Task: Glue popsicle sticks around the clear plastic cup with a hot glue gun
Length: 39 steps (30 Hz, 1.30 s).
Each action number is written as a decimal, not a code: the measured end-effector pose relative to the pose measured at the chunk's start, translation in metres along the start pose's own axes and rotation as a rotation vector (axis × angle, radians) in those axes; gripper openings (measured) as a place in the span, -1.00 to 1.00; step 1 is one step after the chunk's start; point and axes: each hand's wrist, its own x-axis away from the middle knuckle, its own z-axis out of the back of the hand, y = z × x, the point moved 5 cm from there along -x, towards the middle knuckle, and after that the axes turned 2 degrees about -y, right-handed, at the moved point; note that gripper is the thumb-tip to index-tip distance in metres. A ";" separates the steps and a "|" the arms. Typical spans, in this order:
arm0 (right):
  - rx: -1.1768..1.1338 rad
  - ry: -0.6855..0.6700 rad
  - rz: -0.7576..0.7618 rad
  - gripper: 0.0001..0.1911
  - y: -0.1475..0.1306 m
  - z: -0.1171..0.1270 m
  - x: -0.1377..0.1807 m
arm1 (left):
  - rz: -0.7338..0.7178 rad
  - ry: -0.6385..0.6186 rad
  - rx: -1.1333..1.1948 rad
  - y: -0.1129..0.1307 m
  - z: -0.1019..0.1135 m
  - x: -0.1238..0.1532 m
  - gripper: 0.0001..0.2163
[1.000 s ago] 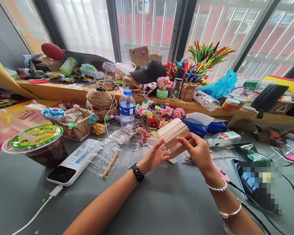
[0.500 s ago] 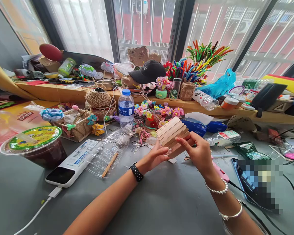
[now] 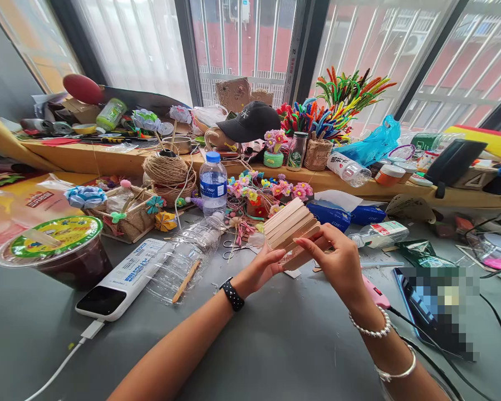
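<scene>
Between my two hands, above the grey table, is a piece built of wooden craft sticks [image 3: 291, 223] laid side by side, tilted, with a clear plastic part showing underneath. My left hand [image 3: 264, 268] holds it from below at its near left corner, thumb against the edge. With thumb and fingers my right hand [image 3: 332, 253] grips its right side, at a stick along the lower edge. The fingertips behind the piece are hidden. Left of my hands a single craft stick [image 3: 186, 282] lies on a clear cut plastic bottle [image 3: 173, 264]. Scissors [image 3: 234, 249] lie just beyond my left hand.
A white power bank [image 3: 119, 281] with a cable and a sealed drink cup [image 3: 58, 250] stand at left. A water bottle [image 3: 213, 186] is upright behind. On the right lie a pink tool [image 3: 376, 292] with a black cord and a phone [image 3: 430, 312]. A crowded ledge runs behind.
The stick piece has shifted very slightly left and stays in both hands. My right thumb has moved a little along its edge. The view has shifted slightly.
</scene>
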 end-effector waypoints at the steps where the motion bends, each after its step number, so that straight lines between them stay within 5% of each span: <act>1: -0.008 0.010 -0.013 -0.72 0.000 0.001 0.000 | -0.003 0.001 -0.003 0.000 0.000 0.000 -0.38; 17: -0.116 0.010 -0.050 -0.74 0.006 0.003 -0.002 | 0.023 -0.011 -0.060 0.000 -0.002 0.001 -0.50; 39: -0.082 0.031 -0.039 -0.76 0.002 0.004 0.000 | -0.003 -0.015 -0.029 0.003 -0.001 0.001 -0.33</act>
